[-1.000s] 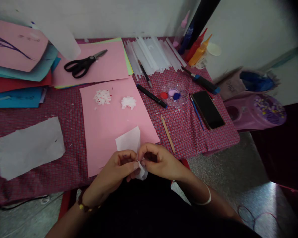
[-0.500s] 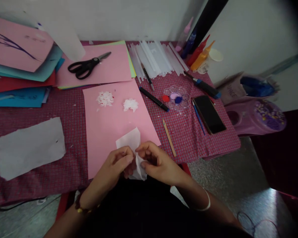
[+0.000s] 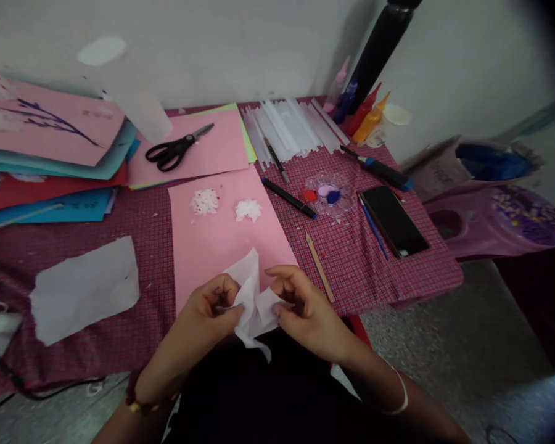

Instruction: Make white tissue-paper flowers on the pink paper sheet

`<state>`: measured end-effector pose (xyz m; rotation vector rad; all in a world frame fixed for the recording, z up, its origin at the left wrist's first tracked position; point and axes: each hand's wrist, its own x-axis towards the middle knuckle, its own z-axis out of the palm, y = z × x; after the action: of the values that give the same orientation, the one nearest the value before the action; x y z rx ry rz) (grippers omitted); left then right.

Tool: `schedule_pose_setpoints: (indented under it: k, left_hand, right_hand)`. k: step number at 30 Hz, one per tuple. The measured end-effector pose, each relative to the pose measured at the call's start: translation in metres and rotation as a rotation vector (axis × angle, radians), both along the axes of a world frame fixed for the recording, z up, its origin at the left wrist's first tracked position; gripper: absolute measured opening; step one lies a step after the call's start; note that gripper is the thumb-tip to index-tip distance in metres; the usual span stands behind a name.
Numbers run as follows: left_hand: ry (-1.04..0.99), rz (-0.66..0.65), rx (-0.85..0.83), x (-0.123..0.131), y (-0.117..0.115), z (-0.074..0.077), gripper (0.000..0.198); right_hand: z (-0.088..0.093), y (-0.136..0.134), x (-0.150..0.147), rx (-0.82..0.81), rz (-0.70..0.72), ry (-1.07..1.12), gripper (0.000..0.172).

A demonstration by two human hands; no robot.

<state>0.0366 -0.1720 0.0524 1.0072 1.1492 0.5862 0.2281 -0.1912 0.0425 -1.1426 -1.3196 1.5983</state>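
Observation:
My left hand point(image 3: 215, 308) pinches one side of a thin white tissue paper point(image 3: 248, 296) between thumb and fingers. On its other side my right hand point(image 3: 300, 305) grips the same paper, which is creased and folded between the two hands. Both hands are over the near edge of a pink paper sheet point(image 3: 189, 246). Two small clumps of white paper bits lie on that sheet: a red-flecked clump point(image 3: 205, 201) on the left and a plain white clump point(image 3: 248, 210) on the right. A torn white paper point(image 3: 86, 290) rests to the left.
Black scissors point(image 3: 178, 148) lie on stacked coloured paper. Clear glue sticks point(image 3: 287, 129) and paint bottles point(image 3: 370, 120) line the back. On the right are a marker point(image 3: 289, 197), a palette point(image 3: 328, 194), a wooden stick point(image 3: 320, 268), a cutter point(image 3: 382, 169) and a phone point(image 3: 394, 221).
The tissue paper has been spread wider between my hands, with a loose flap now hanging down. My view has shifted, so the table things appear lower and slightly to the right.

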Motion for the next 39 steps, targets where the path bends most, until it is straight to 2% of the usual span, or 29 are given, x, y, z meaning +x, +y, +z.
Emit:
schedule_pose_setpoints:
  k: [3,5,8,10,14,17,20,22,26,30,32,33,35,37,39]
  left_hand:
    - [-0.035,0.175,-0.021,0.004,-0.005,0.002,0.016]
    - [-0.086,0.341,-0.008,0.006,-0.007,0.005,0.016]
    - [-0.203,0.572,0.045,0.005,-0.007,0.009,0.024]
    - [-0.255,0.625,0.064,0.001,-0.008,0.007,0.031]
    - [-0.28,0.601,0.058,-0.007,-0.019,-0.009,0.046]
    - [-0.067,0.57,0.114,-0.01,-0.03,-0.02,0.062]
    - [0.222,0.545,0.179,-0.014,-0.04,-0.026,0.066]
    - [0.324,0.533,0.177,-0.017,-0.045,-0.027,0.062]
    - [0.219,0.543,0.154,-0.025,-0.052,-0.026,0.06]
    - [0.036,0.608,0.142,-0.033,-0.055,-0.028,0.07]
    - [0.068,0.684,0.242,-0.039,-0.056,-0.03,0.083]
    - [0.139,0.719,0.344,-0.043,-0.057,-0.031,0.09]
    - [0.404,0.719,0.597,-0.051,-0.061,-0.027,0.091]
    - [0.7,0.609,0.813,-0.057,-0.066,-0.017,0.069]
    - [0.801,0.459,0.928,-0.059,-0.07,-0.002,0.042]
  right_hand:
    - [0.0,0.003,-0.005,-0.011,-0.041,0.114,0.046]
    - [-0.001,0.005,-0.005,0.001,-0.069,0.213,0.044]
    - [-0.005,0.009,-0.001,0.019,-0.144,0.282,0.035]
    - [-0.009,0.009,0.001,-0.029,-0.142,0.277,0.033]
    - [-0.018,0.005,-0.006,-0.249,0.027,0.357,0.044]
    - [-0.024,0.003,-0.016,-0.356,0.056,0.46,0.05]
    - [-0.026,0.004,-0.026,-0.351,0.028,0.377,0.035]
    - [-0.025,0.005,-0.03,-0.303,0.021,0.245,0.02]
    - [-0.021,0.005,-0.033,-0.2,0.015,0.022,0.012]
    - [-0.017,0.005,-0.031,-0.09,-0.078,0.015,0.011]
    - [-0.016,0.006,-0.029,-0.057,-0.144,0.025,0.01]
    - [-0.016,0.007,-0.028,-0.054,-0.163,0.029,0.009]
    - [-0.018,0.008,-0.027,-0.068,-0.179,0.039,0.009]
    - [-0.02,0.008,-0.026,-0.091,-0.186,0.062,0.01]
    - [-0.021,0.007,-0.026,-0.107,-0.187,0.094,0.012]
